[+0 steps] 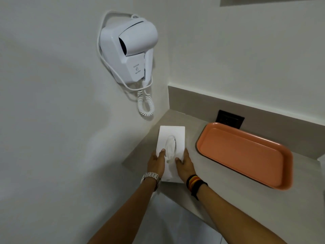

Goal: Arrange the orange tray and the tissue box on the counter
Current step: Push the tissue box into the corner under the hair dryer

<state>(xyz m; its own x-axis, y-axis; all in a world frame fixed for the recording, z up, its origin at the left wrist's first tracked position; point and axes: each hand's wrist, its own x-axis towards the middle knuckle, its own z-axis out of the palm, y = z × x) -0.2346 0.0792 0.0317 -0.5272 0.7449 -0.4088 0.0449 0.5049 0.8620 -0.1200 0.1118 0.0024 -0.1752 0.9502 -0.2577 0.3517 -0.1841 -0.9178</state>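
A white tissue box lies flat on the grey counter in its left corner, with a tissue showing in the oval slot. My left hand grips the box's near left side, thumb on top. My right hand holds the near right side, thumb also on top. The near end of the box reaches the counter's front edge. An empty orange tray rests on the counter to the right of the box, apart from it and from both hands.
A white wall-mounted hair dryer with a coiled cord hangs on the left wall above the corner. A dark socket plate sits in the grey backsplash behind the tray. The counter's front edge runs diagonally below my wrists.
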